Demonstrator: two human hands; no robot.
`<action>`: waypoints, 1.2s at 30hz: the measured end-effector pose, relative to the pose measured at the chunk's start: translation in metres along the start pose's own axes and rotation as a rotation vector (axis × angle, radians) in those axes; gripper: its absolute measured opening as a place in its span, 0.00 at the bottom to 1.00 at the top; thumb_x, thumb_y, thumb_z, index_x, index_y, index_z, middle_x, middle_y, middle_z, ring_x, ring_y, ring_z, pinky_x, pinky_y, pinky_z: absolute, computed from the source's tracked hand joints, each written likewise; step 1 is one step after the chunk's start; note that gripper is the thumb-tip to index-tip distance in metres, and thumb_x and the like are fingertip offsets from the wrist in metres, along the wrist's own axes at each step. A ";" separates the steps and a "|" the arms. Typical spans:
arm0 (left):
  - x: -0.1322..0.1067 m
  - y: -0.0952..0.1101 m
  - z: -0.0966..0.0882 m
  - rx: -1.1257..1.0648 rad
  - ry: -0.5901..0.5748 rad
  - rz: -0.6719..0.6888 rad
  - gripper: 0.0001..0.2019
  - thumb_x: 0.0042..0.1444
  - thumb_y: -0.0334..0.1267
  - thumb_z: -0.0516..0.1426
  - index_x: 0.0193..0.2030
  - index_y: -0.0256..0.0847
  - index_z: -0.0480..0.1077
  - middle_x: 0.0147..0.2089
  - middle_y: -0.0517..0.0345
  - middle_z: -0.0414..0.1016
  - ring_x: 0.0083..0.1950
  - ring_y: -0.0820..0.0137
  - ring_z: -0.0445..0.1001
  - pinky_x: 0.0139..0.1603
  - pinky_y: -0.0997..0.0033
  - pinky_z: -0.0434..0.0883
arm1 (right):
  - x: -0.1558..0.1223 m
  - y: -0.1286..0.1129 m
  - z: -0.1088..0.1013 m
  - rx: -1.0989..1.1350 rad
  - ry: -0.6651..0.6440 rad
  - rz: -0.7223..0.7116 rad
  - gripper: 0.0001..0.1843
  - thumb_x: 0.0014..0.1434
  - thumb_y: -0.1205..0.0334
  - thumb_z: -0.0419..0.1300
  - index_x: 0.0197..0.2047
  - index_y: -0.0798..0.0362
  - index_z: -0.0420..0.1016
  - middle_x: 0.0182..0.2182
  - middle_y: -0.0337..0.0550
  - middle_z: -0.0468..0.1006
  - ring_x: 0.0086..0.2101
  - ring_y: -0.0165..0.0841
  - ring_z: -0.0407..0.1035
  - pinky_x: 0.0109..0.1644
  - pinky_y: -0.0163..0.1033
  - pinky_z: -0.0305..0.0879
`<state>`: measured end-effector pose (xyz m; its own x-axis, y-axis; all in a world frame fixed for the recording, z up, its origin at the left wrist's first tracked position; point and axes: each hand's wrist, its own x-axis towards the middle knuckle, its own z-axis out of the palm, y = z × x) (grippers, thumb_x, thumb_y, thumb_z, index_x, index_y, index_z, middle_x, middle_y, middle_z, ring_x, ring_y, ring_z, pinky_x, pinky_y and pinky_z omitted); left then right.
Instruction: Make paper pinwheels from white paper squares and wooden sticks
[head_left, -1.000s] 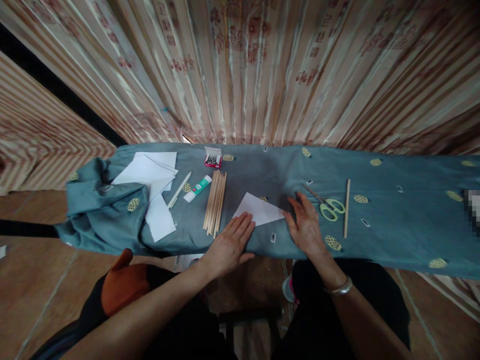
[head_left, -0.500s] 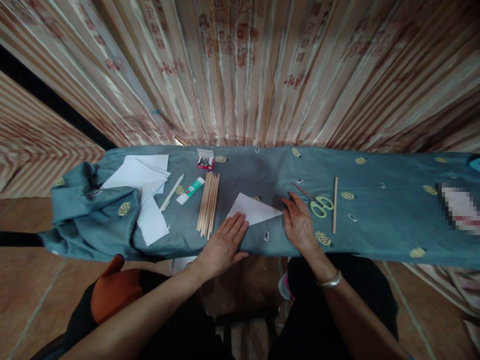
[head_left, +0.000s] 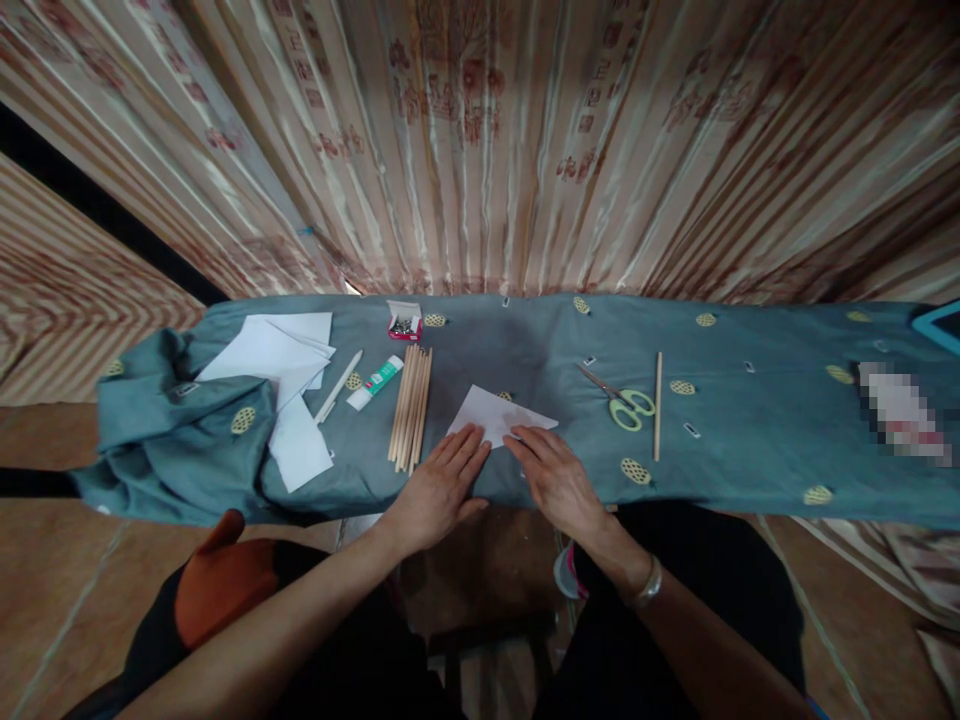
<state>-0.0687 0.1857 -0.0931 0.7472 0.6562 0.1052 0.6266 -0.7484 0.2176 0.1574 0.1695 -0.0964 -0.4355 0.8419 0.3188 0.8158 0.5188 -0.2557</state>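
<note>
A white sheet of paper, folded to a triangle, lies flat on the teal patterned cloth in front of me. My left hand rests on its lower left edge with the fingers stretched out. On its lower right edge lie the extended fingers of my right hand, a silver bangle on that wrist. A bundle of wooden sticks lies just left of the paper. To the right are green-handled scissors and a single wooden stick.
At the left lie a glue stick, a white pen and several loose white sheets. A small red-and-white box of metal bits stands near the back edge. The cloth covers a long narrow table before a curtain.
My right hand has moved left from the paper's right tip onto its lower edge, close to my left hand. The left hand stays on the paper. The view has shifted slightly.
</note>
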 end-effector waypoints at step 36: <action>-0.006 0.031 -0.031 -0.182 0.052 0.004 0.18 0.64 0.42 0.56 0.59 0.39 0.67 0.54 0.45 0.74 0.53 0.58 0.72 0.53 0.54 0.71 | -0.003 -0.021 0.004 0.051 0.104 0.035 0.24 0.64 0.68 0.51 0.63 0.59 0.66 0.60 0.59 0.71 0.58 0.47 0.65 0.60 0.54 0.66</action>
<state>-0.0605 0.1621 -0.0568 0.7344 0.6608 0.1550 0.5696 -0.7243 0.3886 0.1402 0.1571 -0.0959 -0.3633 0.8409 0.4011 0.8082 0.4986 -0.3133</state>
